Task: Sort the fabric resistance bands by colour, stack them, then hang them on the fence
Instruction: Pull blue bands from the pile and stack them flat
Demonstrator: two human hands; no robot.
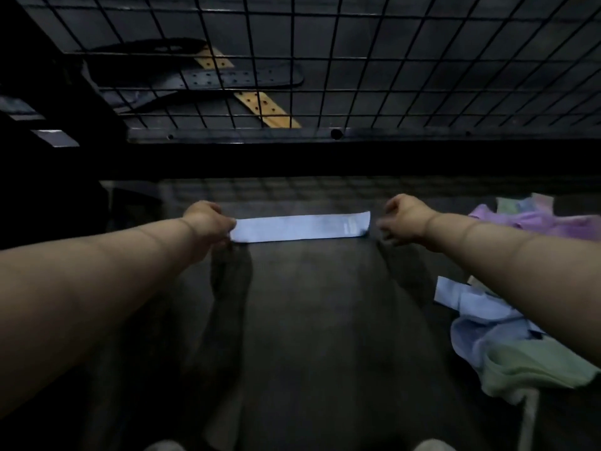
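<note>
A light blue fabric band (300, 228) lies flat and stretched out on the dark floor in front of the wire fence (357, 60). My left hand (208, 222) pinches its left end. My right hand (401, 222) hovers just past the band's right end with fingers loosely curled, a small gap between them and the fabric. At the right lie loose heaps of bands: purple ones (533, 222) further away, blue ones (481, 317) and green ones (533, 366) closer to me.
Behind the black grid fence lie dark perforated belts (240, 78) and a tan leather belt (260, 105). A metal base rail (292, 136) runs along the fence bottom. The scene is dim. My shoe tips (166, 445) show at the bottom edge.
</note>
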